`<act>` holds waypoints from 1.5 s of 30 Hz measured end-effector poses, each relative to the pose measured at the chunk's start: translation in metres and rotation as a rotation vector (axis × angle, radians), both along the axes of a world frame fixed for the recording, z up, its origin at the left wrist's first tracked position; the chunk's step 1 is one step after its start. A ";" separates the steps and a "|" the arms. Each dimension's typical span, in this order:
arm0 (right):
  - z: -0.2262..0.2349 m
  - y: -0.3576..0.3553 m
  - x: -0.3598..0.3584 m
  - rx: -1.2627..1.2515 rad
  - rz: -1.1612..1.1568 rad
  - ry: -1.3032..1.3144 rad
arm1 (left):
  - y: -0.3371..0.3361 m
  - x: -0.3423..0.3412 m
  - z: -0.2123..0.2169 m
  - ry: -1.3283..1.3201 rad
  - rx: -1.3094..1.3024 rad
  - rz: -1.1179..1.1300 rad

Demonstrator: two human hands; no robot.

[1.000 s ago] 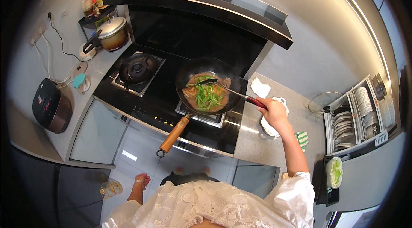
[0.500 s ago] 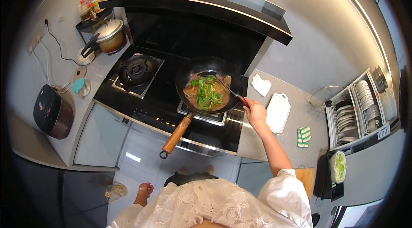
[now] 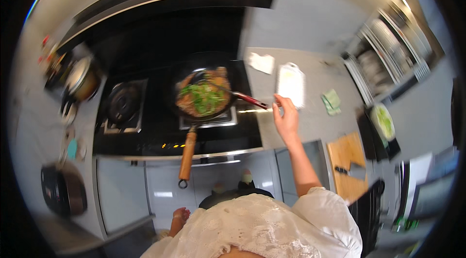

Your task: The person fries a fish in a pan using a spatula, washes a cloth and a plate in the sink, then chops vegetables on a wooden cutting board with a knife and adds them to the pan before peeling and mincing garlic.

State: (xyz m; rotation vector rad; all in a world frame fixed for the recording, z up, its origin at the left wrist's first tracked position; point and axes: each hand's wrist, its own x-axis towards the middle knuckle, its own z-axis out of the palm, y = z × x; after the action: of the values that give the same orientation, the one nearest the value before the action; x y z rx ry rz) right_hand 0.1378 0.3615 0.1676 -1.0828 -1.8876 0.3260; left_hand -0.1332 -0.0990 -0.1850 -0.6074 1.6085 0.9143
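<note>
A dark wok (image 3: 226, 112) with a wooden handle (image 3: 188, 156) sits on the right burner, holding browned food topped with chopped green vegetables (image 3: 203, 97). A spatula (image 3: 247, 99) with a dark red handle leans in it, its blade among the food and its handle pointing out over the rim to the right. My right hand (image 3: 285, 117) is just beyond the handle's end, apart from it, thumb and fingers open with nothing between them. Low at my side hangs my left hand (image 3: 180, 214), loosely open, empty and slightly blurred.
Right of the stove are a crumpled white cloth (image 3: 262, 63), a white tray (image 3: 291, 85), a green-striped cloth (image 3: 331, 101), a dish rack (image 3: 383, 54) and a cutting board (image 3: 345, 161) bearing a knife (image 3: 353, 170). A pressure cooker (image 3: 82, 79) stands left.
My right hand has let go of the spatula and drawn away from its handle. The whole view has turned to the right, bringing the cutting board and knife into sight.
</note>
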 end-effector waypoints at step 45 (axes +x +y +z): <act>-0.148 -0.390 0.416 -0.733 -0.711 0.384 | 0.293 0.455 0.151 0.010 0.706 -1.843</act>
State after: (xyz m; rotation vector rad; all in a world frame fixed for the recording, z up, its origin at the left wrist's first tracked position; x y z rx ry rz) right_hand 0.5542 -0.0281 0.0197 -1.9246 -0.9445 0.7682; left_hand 0.3218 0.1939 -0.0343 1.2530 1.0389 -0.0426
